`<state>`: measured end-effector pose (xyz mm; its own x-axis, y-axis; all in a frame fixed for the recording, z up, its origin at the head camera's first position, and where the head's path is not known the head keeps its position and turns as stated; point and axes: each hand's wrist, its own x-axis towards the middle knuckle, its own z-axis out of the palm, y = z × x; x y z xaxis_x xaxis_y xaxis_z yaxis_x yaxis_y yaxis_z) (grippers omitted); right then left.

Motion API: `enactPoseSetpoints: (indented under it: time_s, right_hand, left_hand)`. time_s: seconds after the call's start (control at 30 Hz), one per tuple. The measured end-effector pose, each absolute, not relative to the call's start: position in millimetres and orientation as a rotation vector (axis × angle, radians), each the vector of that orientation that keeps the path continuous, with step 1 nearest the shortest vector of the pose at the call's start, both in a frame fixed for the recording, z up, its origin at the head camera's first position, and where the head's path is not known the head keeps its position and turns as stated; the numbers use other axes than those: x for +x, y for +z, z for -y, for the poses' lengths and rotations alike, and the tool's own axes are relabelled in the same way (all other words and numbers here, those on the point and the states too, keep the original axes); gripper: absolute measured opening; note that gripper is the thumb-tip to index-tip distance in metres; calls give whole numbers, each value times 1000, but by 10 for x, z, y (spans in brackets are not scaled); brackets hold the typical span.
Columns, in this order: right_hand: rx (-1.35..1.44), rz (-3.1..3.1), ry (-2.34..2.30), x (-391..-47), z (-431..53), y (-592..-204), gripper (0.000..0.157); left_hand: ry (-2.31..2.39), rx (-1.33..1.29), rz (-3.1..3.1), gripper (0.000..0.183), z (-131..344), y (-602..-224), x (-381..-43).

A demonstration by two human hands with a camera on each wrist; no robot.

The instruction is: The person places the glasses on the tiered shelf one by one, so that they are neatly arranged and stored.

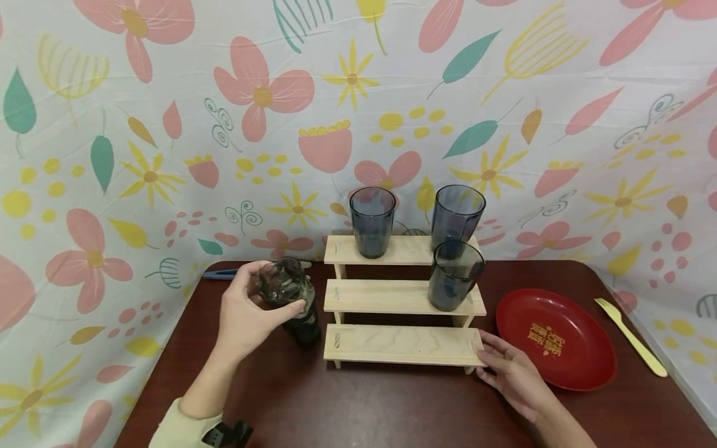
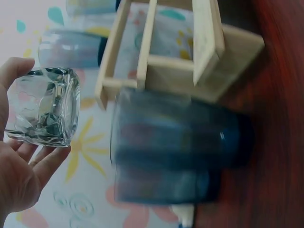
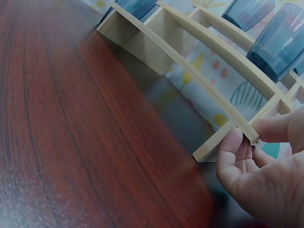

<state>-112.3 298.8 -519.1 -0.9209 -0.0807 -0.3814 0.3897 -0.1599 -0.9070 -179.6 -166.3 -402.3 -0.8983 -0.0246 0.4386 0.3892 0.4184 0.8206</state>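
Note:
My left hand (image 1: 246,311) holds a thick, clear drinking glass (image 2: 47,107), thumb on one side and fingers round the other. Just past it, two blue-grey tumblers stand on the table; the nearer tumbler (image 2: 180,130) partly hides the farther tumbler (image 2: 156,190). A three-step wooden stand (image 1: 403,343) is in the middle, and my right hand (image 1: 512,376) pinches the right end of its lowest step between thumb and fingers. On the top step are a left tumbler (image 1: 373,224) and a right tumbler (image 1: 456,214). Another tumbler (image 1: 455,280) sits at the right of the middle step.
Right of the stand lies a red oval plate (image 1: 588,354) with gold lettering. Beyond it is a yellow fork (image 1: 633,336). A blue handle (image 1: 220,274) shows behind my left hand at the back edge. Flower-printed cloth (image 1: 313,155) hangs behind the dark table (image 1: 392,410).

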Motion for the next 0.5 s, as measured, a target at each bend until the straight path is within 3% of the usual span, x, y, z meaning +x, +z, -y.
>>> enactPoseSetpoints:
  time_s: [0.5]
  right_hand:
    - [346,-1804,-2149,-1116,-2989,-5187,68]
  left_hand:
    - [-1458,-377,2360,75,833,-4114,-1902]
